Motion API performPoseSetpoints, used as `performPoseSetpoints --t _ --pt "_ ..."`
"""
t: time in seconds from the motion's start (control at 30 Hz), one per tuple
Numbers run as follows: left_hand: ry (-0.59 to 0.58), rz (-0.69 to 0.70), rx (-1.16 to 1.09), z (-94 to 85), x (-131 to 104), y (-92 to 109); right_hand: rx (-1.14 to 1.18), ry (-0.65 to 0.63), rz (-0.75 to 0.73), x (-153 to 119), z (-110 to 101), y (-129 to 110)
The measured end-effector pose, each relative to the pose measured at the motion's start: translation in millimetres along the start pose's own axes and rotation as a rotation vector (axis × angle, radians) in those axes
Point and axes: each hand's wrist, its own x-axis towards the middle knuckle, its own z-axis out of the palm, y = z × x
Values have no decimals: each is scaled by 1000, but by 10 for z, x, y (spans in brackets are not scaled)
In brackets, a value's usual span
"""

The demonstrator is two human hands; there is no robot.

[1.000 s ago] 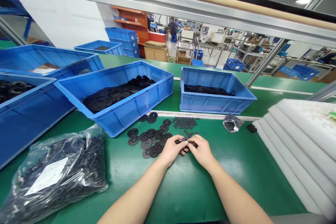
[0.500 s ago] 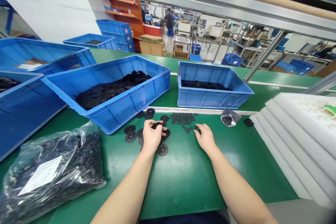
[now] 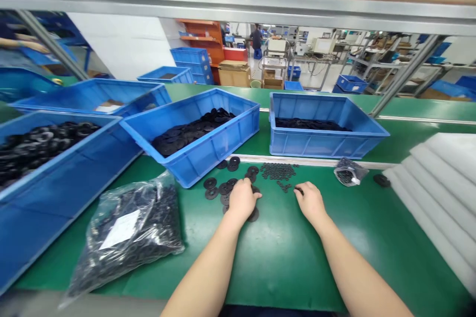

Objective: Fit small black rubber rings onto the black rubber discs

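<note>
My left hand is over a group of black discs on the green table; its fingers curl down among them, and what lies under the palm is hidden. To the right, my right hand has its fingers pinched together at the table, with a small dark bit at the fingertips, too small to name. Between and beyond the hands lies a spread of small black rings. A small bag of black parts rests farther right.
Blue bins of black parts line the far side and left. A large clear bag of black parts lies at left. White foam sheets are stacked at right. A metal rail crosses above. A person sits far behind.
The view has swung left, showing more of the left bins. My left hand has lowered onto the discs; the disc seen in its fingers before is now hidden. My right fingers have drawn closer together.
</note>
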Motion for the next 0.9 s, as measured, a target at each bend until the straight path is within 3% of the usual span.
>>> performPoseSetpoints --t 0.13,0.27,0.33,0.47,0.67,0.8,0.9 --pt "66 -9 -197 20 -19 -1 202 79 -97 -79 45 -96" --pt "153 79 -585 102 -69 110 337 109 -244 -167 54 -333" --pt "54 52 -878 170 -117 204 366 133 -313 -204 34 -454" --pt "-309 -73 -1386 299 -208 353 384 143 -358 -244 -9 -570" --pt "-489 -83 -1524 312 -217 374 340 170 -290 -263 -19 -498" --pt "-504 -105 -1520 252 -213 372 325 137 -265 -283 -18 -448" --pt "-431 -122 -1535 215 -181 363 308 84 -225 -277 14 -367"
